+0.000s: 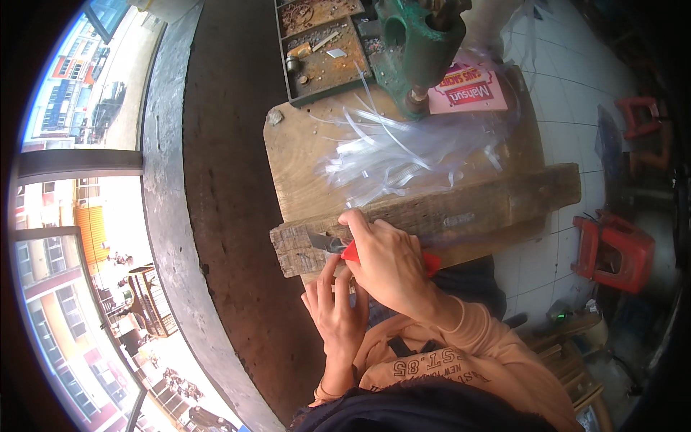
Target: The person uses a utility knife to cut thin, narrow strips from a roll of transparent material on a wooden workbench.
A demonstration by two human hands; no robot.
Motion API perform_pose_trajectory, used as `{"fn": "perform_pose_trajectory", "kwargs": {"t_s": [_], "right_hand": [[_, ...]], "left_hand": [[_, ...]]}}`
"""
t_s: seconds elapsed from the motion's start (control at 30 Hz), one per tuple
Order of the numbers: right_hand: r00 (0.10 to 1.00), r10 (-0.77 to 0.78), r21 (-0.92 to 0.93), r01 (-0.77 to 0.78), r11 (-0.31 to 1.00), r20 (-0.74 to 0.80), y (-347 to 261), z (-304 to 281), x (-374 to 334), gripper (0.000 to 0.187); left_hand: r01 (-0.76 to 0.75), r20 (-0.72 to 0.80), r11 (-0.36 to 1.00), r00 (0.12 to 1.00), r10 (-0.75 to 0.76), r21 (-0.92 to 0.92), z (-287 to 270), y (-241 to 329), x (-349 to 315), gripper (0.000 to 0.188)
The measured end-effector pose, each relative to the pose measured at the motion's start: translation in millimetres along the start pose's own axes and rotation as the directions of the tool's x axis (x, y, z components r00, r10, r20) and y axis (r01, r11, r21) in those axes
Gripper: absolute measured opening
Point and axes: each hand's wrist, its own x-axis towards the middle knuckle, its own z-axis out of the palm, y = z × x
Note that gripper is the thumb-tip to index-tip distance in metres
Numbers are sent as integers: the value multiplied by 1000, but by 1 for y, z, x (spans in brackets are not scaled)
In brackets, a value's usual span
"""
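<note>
My right hand (pixel 392 266) is closed around the red handle of a cutter knife (pixel 350 251), palm down. Its grey blade points left and lies over the left end of a thick, worn wooden plank (pixel 468 209). Just below the blade, my left hand (pixel 335 313) has its fingers bent and close together, fingertips by the plank's near edge. Whatever those fingers pinch is too small and too hidden to name. Beyond the plank, a loose heap of clear plastic strips (pixel 389 155) spreads over the wooden tabletop (pixel 295 173).
A green metal hand press (pixel 421 57) stands at the far side, beside a pink printed packet (pixel 468 90). Left of it is a compartmented tray (pixel 324 61) with small parts. Red plastic stools (pixel 615 252) stand on the tiled floor at right. A window ledge (pixel 187 216) runs along the left.
</note>
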Motion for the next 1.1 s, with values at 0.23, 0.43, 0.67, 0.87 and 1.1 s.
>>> {"fn": "perform_pose_trajectory", "kwargs": {"t_s": [0.23, 0.43, 0.67, 0.87, 1.1], "right_hand": [[1000, -11, -6, 11, 1000, 10, 6, 3, 0, 20], [999, -30, 4, 30, 1000, -10, 5, 3, 0, 19], [991, -125, 21, 126, 992, -43, 11, 2, 3, 17], [977, -34, -158, 69, 985, 212, 16, -46, -1, 14], [939, 30, -120, 13, 993, 344, 89, -149, -17, 18]], "left_hand": [[-43, 70, 997, 997, 38, 64, -7, 2, 5, 26], [-95, 111, 995, 989, 96, -17, -7, 1, 1, 32], [-231, 261, 971, 943, 207, 64, -10, 2, 10, 36], [-375, 392, 891, 883, 259, 256, -19, 8, 21, 45], [-500, 438, 781, 837, 327, 373, -18, 13, 28, 59]]}}
